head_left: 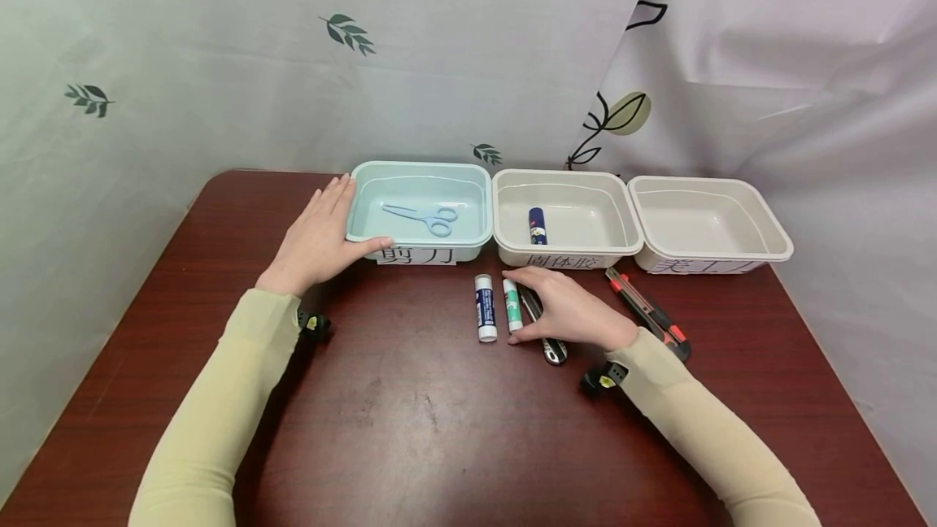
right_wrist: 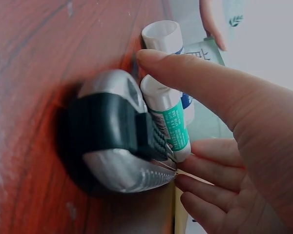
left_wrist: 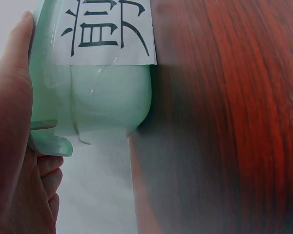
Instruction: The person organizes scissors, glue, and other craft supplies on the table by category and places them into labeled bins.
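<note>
My left hand rests on the left rim of a light blue bin, thumb along the front rim above its paper label and fingers stretched along the side. Light blue scissors lie in that bin. My right hand spans a small green-and-white glue stick, thumb close to its near end and fingertips at the far end. Left of it lies a larger blue-and-white glue stick. A black-and-silver utility knife lies under my right hand, its middle partly hidden in the head view.
A cream bin in the middle holds a dark blue glue stick. Another cream bin stands at the right. A red-and-black utility knife lies right of my right hand. Patterned cloth hangs behind the table.
</note>
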{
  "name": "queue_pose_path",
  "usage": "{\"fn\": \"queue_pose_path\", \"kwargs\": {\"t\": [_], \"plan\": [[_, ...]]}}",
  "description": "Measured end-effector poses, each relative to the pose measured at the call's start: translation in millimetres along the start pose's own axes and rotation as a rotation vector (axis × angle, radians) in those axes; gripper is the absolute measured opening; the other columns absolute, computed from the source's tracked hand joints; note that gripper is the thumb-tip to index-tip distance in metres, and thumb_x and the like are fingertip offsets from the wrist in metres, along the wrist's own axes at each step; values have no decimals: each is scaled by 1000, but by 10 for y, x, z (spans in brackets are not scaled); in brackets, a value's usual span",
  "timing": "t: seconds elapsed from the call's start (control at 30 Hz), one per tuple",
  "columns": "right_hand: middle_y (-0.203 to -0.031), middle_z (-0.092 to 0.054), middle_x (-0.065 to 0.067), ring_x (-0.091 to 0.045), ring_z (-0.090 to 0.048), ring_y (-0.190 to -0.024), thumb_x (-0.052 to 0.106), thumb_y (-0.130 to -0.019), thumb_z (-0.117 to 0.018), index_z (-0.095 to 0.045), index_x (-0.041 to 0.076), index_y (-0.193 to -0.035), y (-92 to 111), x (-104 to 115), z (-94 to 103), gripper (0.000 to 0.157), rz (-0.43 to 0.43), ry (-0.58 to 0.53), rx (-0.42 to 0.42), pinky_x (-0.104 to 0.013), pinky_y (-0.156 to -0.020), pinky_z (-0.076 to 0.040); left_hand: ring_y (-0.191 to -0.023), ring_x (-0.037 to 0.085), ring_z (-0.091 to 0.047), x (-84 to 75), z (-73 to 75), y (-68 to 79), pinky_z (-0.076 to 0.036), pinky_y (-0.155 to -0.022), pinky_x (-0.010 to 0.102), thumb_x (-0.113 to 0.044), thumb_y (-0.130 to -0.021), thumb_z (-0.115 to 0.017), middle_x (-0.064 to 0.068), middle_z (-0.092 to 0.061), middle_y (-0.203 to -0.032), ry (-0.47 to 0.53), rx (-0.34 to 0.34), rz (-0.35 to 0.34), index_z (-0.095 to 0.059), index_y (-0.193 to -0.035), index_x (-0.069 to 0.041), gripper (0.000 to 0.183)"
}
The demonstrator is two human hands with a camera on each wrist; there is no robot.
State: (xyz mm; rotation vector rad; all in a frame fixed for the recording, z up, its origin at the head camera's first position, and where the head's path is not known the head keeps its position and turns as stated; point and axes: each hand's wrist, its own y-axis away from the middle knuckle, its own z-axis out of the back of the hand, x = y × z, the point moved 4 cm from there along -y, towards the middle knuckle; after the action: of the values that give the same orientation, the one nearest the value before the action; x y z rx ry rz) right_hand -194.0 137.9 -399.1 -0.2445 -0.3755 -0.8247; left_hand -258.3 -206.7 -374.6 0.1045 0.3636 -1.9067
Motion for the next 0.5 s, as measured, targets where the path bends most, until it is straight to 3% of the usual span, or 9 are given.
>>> {"fn": "queue_pose_path", "kwargs": {"t": [0.5], "plan": [[-129,-51,-3,-14,-47,-115,48,-64,-83,-50,7,-135,3,4,18,88,19,-19,-20,-33,-97,-40,-141,24,-5,0,2,5,-3,-113,40,-75,-78,-46,11,-6,-155,2,7,3,-7,-150,-1,110]]}}
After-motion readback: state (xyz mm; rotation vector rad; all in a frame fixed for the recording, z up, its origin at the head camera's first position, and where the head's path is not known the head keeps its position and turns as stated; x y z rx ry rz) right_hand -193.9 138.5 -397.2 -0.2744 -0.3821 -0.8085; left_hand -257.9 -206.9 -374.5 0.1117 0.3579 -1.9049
